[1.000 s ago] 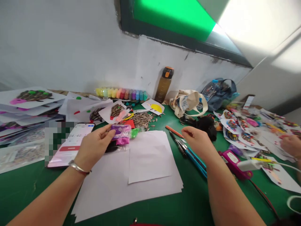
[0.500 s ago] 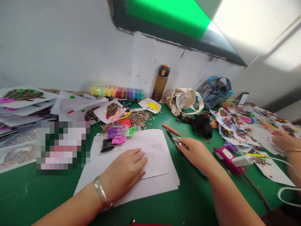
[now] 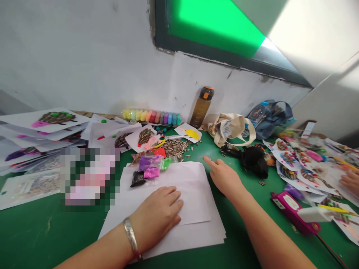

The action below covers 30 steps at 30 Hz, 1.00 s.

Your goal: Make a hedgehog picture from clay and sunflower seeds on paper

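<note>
My left hand (image 3: 159, 216) lies flat with its fingers spread on a smaller white sheet (image 3: 196, 203), which rests on larger white sheets (image 3: 207, 233). Just right of the paper is my right hand (image 3: 224, 177), low over the green table, index finger stretched forward and the other fingers curled. What lies under or inside its fingers is hidden. At the top of the paper sit clay packets: purple (image 3: 148, 161), pink (image 3: 152, 172), black (image 3: 138, 178) and green (image 3: 166, 163). Behind them is a pile of sunflower seeds (image 3: 176, 148).
Seed-decorated pictures are stacked at left (image 3: 53, 119). Along the wall stand a row of coloured clay (image 3: 153, 116), a brown bottle (image 3: 202, 106) and a cloth bag (image 3: 232, 130). A black bag (image 3: 254, 160), a magenta device (image 3: 293, 213) and another person's hand (image 3: 350, 181) are at right.
The view has shifted, so the scene sits lower and further right. My right hand has moved forward over where the orange pencil and dark pen lay; both are now out of sight.
</note>
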Each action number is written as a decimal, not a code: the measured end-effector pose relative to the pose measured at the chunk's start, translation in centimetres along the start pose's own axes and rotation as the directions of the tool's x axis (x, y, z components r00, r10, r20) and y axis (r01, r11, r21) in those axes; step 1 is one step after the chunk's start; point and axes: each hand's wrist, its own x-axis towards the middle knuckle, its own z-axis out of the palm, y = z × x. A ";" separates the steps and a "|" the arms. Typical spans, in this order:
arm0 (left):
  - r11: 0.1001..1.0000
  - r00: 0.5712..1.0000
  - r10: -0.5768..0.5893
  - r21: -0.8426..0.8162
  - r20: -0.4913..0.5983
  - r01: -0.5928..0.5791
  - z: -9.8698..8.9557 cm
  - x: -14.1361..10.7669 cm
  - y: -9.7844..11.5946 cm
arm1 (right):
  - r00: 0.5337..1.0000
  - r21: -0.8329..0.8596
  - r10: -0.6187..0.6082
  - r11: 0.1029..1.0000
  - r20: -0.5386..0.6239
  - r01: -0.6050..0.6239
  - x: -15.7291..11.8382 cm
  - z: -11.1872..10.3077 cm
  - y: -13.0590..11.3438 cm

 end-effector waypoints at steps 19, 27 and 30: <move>0.999 0.999 -0.049 -0.009 0.009 0.050 -1.3 0.1 -1.6 | 0.974 0.957 0.103 -0.232 0.202 -0.174 -2.7 1.6 -7.0; 0.991 0.989 -0.129 -0.021 0.068 0.130 -1.5 -0.1 -2.3 | 0.978 0.987 0.139 -0.005 0.157 -0.158 -2.6 2.2 -6.9; 0.990 0.987 -0.137 -0.007 0.084 0.138 -1.4 -0.1 -2.3 | 0.980 0.987 0.139 0.052 0.144 -0.153 -2.1 2.1 -6.6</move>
